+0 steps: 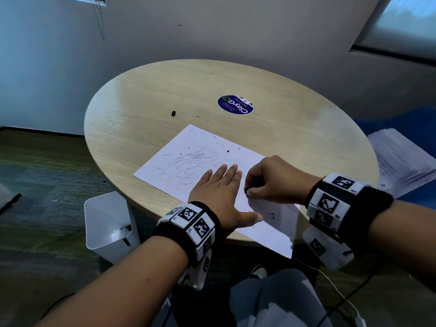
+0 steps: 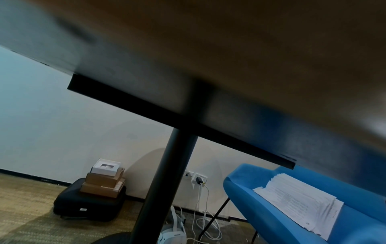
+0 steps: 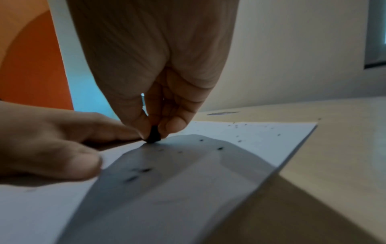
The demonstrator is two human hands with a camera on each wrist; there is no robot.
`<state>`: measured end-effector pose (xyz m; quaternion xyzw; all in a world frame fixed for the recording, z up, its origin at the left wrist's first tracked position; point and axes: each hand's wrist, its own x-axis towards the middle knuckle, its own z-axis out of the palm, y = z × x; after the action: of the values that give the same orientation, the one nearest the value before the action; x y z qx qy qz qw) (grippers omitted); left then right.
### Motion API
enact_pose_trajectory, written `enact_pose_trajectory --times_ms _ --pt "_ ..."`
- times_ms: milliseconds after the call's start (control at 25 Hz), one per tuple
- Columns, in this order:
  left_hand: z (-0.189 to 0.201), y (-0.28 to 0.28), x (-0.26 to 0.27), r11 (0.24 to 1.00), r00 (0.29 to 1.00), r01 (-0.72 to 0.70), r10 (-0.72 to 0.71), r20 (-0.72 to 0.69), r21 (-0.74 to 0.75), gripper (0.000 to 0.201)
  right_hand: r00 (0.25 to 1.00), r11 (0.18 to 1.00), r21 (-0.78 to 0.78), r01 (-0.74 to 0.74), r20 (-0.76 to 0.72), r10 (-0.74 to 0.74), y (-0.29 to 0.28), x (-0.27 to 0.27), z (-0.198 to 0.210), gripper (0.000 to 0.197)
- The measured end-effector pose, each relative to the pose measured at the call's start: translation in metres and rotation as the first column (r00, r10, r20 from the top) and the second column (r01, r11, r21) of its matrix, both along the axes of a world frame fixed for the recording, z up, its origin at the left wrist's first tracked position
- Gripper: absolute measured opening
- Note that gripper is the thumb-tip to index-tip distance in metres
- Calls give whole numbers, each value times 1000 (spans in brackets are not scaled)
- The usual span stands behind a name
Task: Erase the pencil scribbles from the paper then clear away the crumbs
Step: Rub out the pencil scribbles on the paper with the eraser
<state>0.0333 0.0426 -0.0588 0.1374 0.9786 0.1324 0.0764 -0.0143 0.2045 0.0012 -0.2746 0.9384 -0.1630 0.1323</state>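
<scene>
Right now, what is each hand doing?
Left hand: open, pressed flat on the paper.
Right hand: pinching a small black eraser against the paper.

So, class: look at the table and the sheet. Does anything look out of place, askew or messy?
Yes. The paper lies skewed, with its near corner hanging past the table edge. Dark eraser crumbs are scattered over it, and one larger dark bit sits on the bare wood. Many pencil scribbles remain.
</scene>
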Motion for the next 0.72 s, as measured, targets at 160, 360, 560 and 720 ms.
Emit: enact_pose_trajectory --times_ms 160,360,560,720 --pt "-1 0 0 1000 1000 -4 4 -7 4 114 997 999 10 38 -62 -37 2 -7 0 10" --pt "-2 0 0 1000 1000 -3 3 -10 6 114 1000 1000 -11 -8 18 8 -2 -2 0 7" --pt "-3 0 0 1000 1000 -6 6 -9 -4 115 993 998 18 66 -103 -64 -1 -15 1 8" --pt "-3 0 -1 1000 1000 -2 2 -3 -1 115 999 1000 1 25 -26 -25 -2 -10 1 7"
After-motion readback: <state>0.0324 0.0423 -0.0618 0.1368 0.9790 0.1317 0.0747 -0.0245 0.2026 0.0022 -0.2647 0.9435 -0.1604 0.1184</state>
